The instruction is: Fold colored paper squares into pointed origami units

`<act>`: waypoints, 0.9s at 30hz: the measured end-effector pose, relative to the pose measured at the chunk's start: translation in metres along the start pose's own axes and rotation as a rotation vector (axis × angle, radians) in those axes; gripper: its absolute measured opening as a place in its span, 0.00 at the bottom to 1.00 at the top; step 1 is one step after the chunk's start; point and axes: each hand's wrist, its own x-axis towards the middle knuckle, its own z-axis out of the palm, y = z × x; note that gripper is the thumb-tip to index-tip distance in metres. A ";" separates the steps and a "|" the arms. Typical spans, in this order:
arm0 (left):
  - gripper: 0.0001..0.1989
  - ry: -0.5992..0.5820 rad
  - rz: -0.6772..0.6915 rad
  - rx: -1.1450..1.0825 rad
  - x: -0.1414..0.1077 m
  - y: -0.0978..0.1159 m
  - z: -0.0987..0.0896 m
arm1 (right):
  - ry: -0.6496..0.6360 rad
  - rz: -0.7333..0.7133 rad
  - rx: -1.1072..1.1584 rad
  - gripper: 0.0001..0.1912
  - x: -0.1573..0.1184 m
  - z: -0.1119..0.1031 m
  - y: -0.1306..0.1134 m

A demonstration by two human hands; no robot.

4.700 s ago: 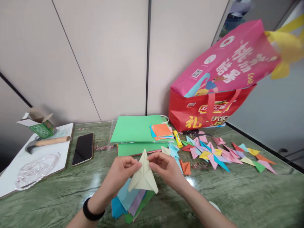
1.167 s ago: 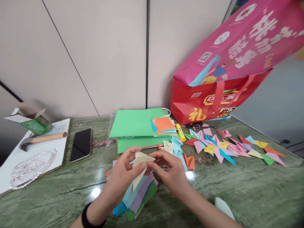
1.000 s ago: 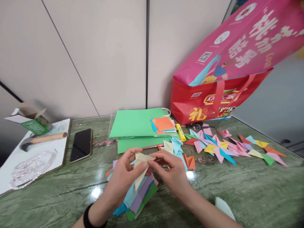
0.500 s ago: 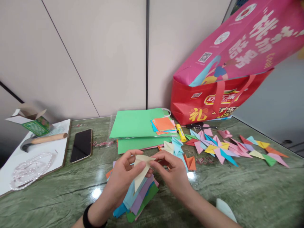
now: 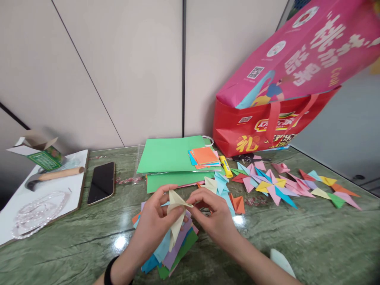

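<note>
A cream sheet of folding paper (image 5: 175,225), partly folded into pointed flaps, is held up between both hands. My left hand (image 5: 154,221) pinches its left side, thumb in front and fingers behind. At the paper's right tip, the thumb and forefinger of my right hand (image 5: 212,213) are closed on a small rolled-looking fold. Below the hands lies a loose pile of coloured paper sheets (image 5: 181,249) in blue, purple and green. Just beyond my right hand are folded pieces: a cream one (image 5: 210,184), light blue ones (image 5: 221,182) and an orange one (image 5: 237,203).
Green paper packs (image 5: 169,154) carry small orange squares (image 5: 204,155); a yellow glue stick (image 5: 226,166) lies beside them. Paper stars (image 5: 271,184) spread rightward below a red bag (image 5: 231,130). To the left are a phone (image 5: 101,183), a hammer (image 5: 59,174), beads (image 5: 38,213) and an opened box (image 5: 44,154).
The cream paper has been turned and opened: a raised pointed flap now shows at its top, and its right tip is drawn into a narrow fold. Both hands stay nearly in place.
</note>
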 end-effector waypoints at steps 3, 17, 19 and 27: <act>0.27 -0.022 -0.006 -0.019 -0.001 0.002 0.001 | -0.042 0.105 0.042 0.03 0.000 0.001 0.001; 0.30 0.038 0.032 0.043 0.000 -0.001 0.001 | -0.187 0.416 0.445 0.12 0.005 0.001 0.002; 0.29 0.031 0.037 0.067 -0.001 -0.001 0.002 | -0.197 0.462 0.500 0.13 0.006 0.000 0.002; 0.27 -0.020 0.046 0.102 -0.002 0.001 0.003 | -0.267 0.724 0.736 0.16 0.003 0.000 0.010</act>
